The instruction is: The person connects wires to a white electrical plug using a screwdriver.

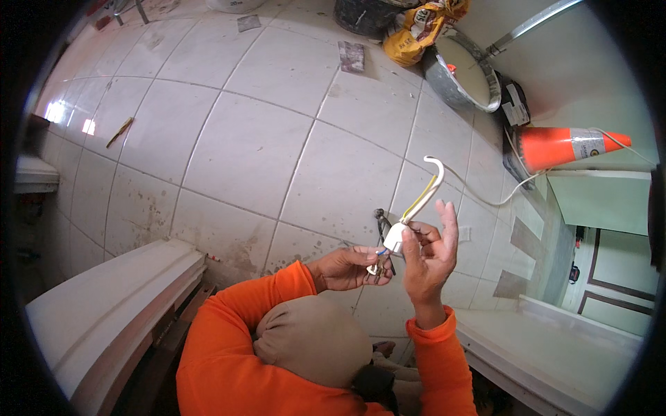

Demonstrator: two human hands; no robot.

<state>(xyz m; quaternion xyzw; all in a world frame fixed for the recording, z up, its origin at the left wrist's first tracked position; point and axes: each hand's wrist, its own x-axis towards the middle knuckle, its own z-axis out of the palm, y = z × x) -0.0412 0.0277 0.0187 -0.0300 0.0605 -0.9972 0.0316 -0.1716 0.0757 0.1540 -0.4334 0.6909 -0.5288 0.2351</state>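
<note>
Pale square tiles, smeared and spotted with grey, cover the floor point(236, 159); a white, curved-sided fixture point(118, 305) stands along its near left edge, and a thin stick point(120, 132) lies toward its left edge. Along the far edge, right of the middle, are a black bucket point(364, 17), a yellow bag point(413, 38) and a grey tub point(461, 73) of whitish liquid. Near the right edge is an orange cone point(572, 145), its tip toward the right of the view. Over the tiles, the left hand point(347, 268) closes thumb and fingers on a metal pin insert point(374, 270). Just right of it, the white plug housing point(394, 239) is pinched in the right hand point(429, 260), whose outer fingers spread upward. The housing's long axis slants from lower left to upper right; its lower end faces the insert, where a blue wire point(381, 252) shows, while a white cable point(437, 179) leaves its upper end and hooks left.
</note>
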